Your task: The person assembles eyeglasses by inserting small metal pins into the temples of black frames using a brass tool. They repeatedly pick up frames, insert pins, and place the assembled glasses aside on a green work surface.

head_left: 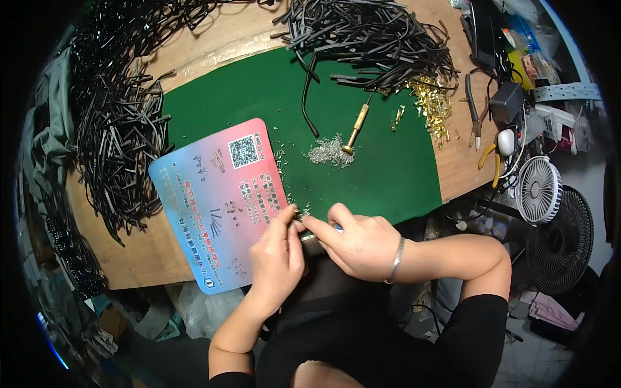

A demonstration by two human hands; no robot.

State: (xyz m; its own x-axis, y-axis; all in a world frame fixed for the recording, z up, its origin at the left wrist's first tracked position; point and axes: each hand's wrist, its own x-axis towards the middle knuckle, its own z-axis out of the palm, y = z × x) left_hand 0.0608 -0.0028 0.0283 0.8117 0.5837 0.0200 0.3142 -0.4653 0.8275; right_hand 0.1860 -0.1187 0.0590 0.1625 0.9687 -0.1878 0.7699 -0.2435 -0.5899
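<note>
Near the front edge of the green mat (pixel 239 87), my left hand (pixel 279 253) and my right hand (pixel 358 240) meet fingertip to fingertip. Thumb and fingers of the left are pinched together, with a tiny gold-coloured glint at their tips. The right is closed too, and a bit of blue shows among its fingers. What either one grips is too small and hidden to name. Under the left wrist lies a pink and blue printed sheet (pixel 178 187) with small metal bits on it. Beyond my hands is a heap of tiny silver screws (pixel 330 152), and a brass screwdriver (pixel 358 126) rests against it.
Black eyeglass temples are piled at the back (pixel 381 39) and along the left (pixel 123 155). Small gold parts (pixel 432 107) lie beside the back pile. Pliers (pixel 474 110), yellow-handled cutters (pixel 490 161), a white fan (pixel 539 189) and a black fan (pixel 561 239) are at the right.
</note>
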